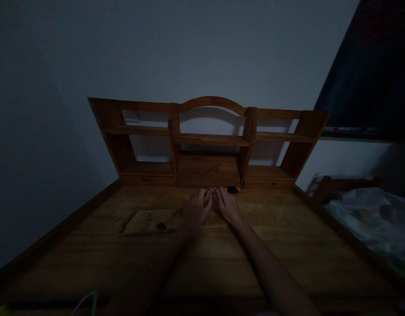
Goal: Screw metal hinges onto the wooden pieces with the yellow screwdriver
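Note:
Both my hands reach forward to the back middle of a wooden desk (202,263). My left hand (196,210) and my right hand (228,206) are close together, fingers curled round a small pale object (210,192) held between them; what it is I cannot make out in the dim light. Just behind my right hand a tool with a yellow and black handle (233,189) lies on the desk, touching or nearly touching my fingers.
A wooden shelf unit (209,140) with several compartments stands at the back of the desk against a pale wall. A flat wooden board (150,221) lies left of my hands. A bed (370,219) is at the right. A white cable (85,300) shows at the bottom left.

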Demonstrator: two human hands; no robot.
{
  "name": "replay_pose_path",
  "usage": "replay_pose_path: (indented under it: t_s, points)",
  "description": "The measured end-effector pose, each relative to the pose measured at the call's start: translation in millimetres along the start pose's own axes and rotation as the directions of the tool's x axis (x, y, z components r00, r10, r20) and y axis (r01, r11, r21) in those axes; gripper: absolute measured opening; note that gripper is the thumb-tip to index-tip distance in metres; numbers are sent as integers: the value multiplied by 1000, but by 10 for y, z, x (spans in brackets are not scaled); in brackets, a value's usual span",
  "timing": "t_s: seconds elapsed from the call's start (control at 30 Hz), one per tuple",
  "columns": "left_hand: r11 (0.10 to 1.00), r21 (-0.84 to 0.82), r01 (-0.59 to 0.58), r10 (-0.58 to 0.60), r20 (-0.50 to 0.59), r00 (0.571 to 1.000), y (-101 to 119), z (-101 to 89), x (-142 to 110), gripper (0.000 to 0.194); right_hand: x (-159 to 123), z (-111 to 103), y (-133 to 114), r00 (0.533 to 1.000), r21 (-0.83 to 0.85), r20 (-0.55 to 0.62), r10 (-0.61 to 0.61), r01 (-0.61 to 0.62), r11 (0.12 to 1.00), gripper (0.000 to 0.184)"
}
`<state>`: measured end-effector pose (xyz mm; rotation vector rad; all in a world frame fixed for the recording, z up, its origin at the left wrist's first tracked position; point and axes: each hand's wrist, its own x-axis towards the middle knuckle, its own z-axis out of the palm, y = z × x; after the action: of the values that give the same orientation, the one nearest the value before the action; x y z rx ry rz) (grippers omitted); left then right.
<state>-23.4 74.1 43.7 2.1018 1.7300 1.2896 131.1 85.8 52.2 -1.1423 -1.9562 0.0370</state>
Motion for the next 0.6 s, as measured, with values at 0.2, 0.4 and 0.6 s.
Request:
replay_pose_path:
  t_s: [0.2, 0.4, 0.6]
  points:
    - [991, 132, -30, 30, 1, 1000, -43, 38, 9, 19, -7, 5, -21, 1000, -14, 8, -8, 8, 1000, 24]
    - [993, 110, -36, 39, -23, 999, -52, 40, 5, 19, -14, -2, -49, 1000, -13, 13, -6, 6, 1000, 22]
    - [993, 104, -46, 49, -26, 998, -35, 23, -7, 19, -13, -15, -42, 1000, -35, 16, 13, -13, 999, 27]
